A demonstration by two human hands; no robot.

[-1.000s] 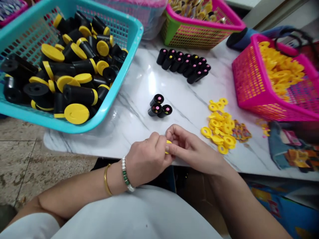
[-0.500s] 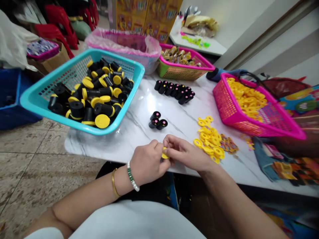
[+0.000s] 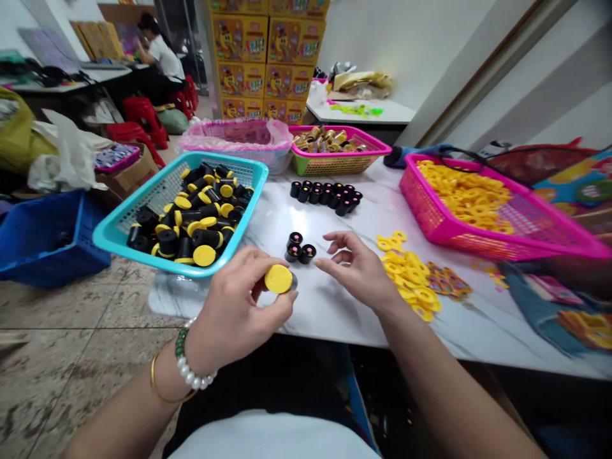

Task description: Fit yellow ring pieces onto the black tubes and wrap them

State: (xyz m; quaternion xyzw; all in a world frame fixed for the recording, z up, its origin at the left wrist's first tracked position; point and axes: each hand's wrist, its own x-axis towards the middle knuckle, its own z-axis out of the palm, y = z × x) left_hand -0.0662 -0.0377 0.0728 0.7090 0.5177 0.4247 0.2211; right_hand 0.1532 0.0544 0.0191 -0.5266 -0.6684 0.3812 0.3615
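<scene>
My left hand point(image 3: 234, 306) pinches a small black canister with a yellow cap point(image 3: 278, 278) between thumb and fingers, the cap's round face turned toward me. My right hand point(image 3: 356, 268) is open over the table, thumb and fingers apart, with nothing in it. Just left of its fingertips stand three black canisters point(image 3: 307, 253) whose upturned ends show pink spots. Right of that hand lies a loose pile of yellow ring-shaped plastic pieces point(image 3: 410, 277). More black canisters with yellow caps point(image 3: 204, 220) fill the turquoise basket point(image 3: 179, 260) on the left.
Rows of black canisters point(image 3: 326, 194) stand farther back on the marble-patterned table point(image 3: 344, 325). A pink basket point(image 3: 478, 241) of yellow pieces is at right, with small printed packets point(image 3: 448, 280) nearer. Another pink basket point(image 3: 335, 164) stands behind. A person point(image 3: 162, 57) sits in the background.
The hands have parted. My left hand moved left, holding the canister with its yellow cap showing; my right hand has let go and opened beside the three canisters. The head view tilted up.
</scene>
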